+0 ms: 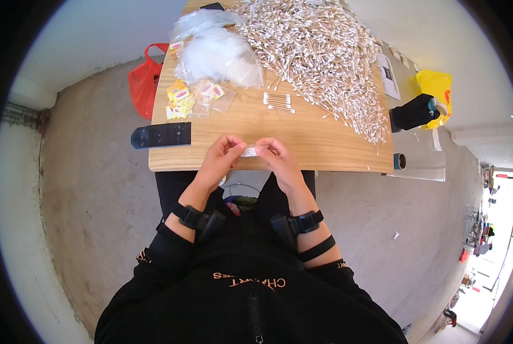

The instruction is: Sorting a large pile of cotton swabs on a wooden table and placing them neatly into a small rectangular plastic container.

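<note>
Close to the table's front edge, my left hand [226, 153] and my right hand [278, 159] pinch a small see-through plastic bag [249, 152] between them. Whether anything lies inside it is too small to tell. Just beyond my hands, a short row of cotton swabs [278, 101] lies side by side on the wooden table [233, 123]. Farther back on the right spreads a big heap of loose cotton swabs [319, 51]. Flat plastic bags [222, 54] are piled at the back left, with small yellow and white labels [180, 100] in front of them.
A dark flat strip [162, 135] juts past the table's left edge. Beyond that side hangs a red plastic bag [144, 80]. Off the right edge are a black cylindrical thing [414, 112], a yellow bag [434, 89] and a dark round cup or tube [400, 161].
</note>
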